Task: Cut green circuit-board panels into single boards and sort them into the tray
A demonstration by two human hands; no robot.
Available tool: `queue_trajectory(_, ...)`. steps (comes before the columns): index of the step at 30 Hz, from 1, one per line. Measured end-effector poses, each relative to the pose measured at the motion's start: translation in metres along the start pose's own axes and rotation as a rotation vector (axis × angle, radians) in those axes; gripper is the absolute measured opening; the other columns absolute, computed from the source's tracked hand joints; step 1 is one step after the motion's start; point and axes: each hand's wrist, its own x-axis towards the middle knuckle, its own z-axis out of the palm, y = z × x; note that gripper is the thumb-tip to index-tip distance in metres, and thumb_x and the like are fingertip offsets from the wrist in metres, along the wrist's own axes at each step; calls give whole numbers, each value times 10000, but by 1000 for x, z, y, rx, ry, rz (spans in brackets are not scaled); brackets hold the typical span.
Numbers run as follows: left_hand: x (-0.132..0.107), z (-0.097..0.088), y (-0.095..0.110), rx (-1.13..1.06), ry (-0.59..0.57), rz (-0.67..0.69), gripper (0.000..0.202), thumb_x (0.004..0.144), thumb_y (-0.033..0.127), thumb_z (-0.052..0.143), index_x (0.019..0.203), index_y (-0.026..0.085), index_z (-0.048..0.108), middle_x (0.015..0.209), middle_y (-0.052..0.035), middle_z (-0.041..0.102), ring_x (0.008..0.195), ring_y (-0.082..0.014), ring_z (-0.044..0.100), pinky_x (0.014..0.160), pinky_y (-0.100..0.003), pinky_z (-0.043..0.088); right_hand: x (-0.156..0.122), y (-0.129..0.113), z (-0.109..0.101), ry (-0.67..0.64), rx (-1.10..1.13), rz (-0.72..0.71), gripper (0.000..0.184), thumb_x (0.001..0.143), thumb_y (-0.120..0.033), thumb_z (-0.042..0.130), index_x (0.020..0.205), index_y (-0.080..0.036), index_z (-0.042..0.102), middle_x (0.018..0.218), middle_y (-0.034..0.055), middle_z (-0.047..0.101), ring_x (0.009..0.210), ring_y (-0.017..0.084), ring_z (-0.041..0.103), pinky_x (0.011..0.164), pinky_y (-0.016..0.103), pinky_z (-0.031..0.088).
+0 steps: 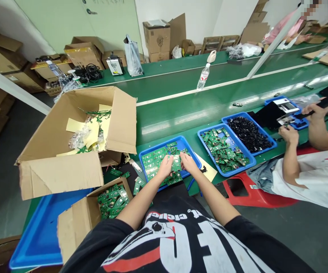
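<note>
Between my two hands is a green circuit board panel (176, 163), held above a blue tray (185, 142). My left hand (166, 167) is closed on the panel's left edge. On the opposite side, my right hand (188, 163) pinches its right edge. More green circuit boards (154, 161) lie in the tray beneath, some in larger panels. To the left, a small carton (96, 206) holds a heap of single boards (114, 201). A few loose boards (138, 184) lie on the dark mat between carton and tray.
A large open carton (61, 174) with yellow paper and green scraps stands left. Right are a tray of boards (223, 172) and a tray of black parts (249, 132). A co-worker's hands (290, 134) work farther right. A water bottle (203, 77) stands behind on the green bench.
</note>
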Motion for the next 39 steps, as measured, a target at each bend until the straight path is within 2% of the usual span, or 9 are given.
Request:
queue_trajectory(3,3,2,0,118,45,36,298,854,446,309,860,195,469,625,0,571,503,-155,561,491,-262,404,-5,-9,6,15,70,-144,465,877,-462,190,872,-174,556,653,6,601,560,140,557,548,233,421)
queue_trajectory(6,6,5,-1,259,96,39,275,847,429,339,826,195,483,749,-49,608,739,-204,598,639,-288,409,-6,-12,11,101,-24,-129,344,870,-381,281,826,-169,548,696,17,599,644,153,557,579,232,412)
queue_trajectory(8,8,6,-1,351,116,7,302,849,445,320,841,193,486,756,-72,618,790,-233,596,667,-306,397,-6,-13,14,138,-64,-93,302,869,-343,305,831,-161,542,744,47,606,717,171,559,626,242,402)
queue_trajectory(13,11,9,3,533,134,-69,382,849,486,260,917,188,489,829,-121,642,825,-263,603,673,-325,391,-7,-17,20,196,-158,-9,301,885,-350,302,899,-155,530,820,98,622,801,202,572,680,258,377)
queue_trajectory(19,17,10,13,645,144,-105,461,842,516,216,968,175,499,869,-153,648,836,-279,608,681,-345,407,-6,-24,16,212,-236,61,360,900,-382,249,945,-144,515,837,122,636,824,226,596,704,289,384)
queue_trajectory(30,31,18,9,703,94,-107,413,851,450,262,983,147,510,940,-189,638,897,-299,598,713,-373,410,7,-19,18,179,-276,115,343,895,-355,266,1000,-137,509,902,142,639,880,249,595,740,318,391)
queue_trajectory(34,35,16,9,676,79,-103,492,848,494,222,1028,122,489,970,-208,626,910,-310,592,705,-375,410,13,-10,12,170,-256,126,411,898,-400,216,1056,-135,486,937,140,637,892,231,594,746,306,396)
queue_trajectory(36,38,16,9,649,47,-85,532,837,529,225,1045,114,484,947,-195,636,875,-298,605,682,-352,416,17,-3,7,169,-248,137,457,897,-427,189,1112,-123,454,944,141,636,866,220,603,738,300,401)
queue_trajectory(39,41,16,9,593,-39,-45,527,824,548,276,1078,135,482,761,-95,674,676,-218,636,621,-286,421,22,7,2,159,-246,146,485,891,-449,196,1148,-117,439,935,132,637,820,202,614,725,286,406)
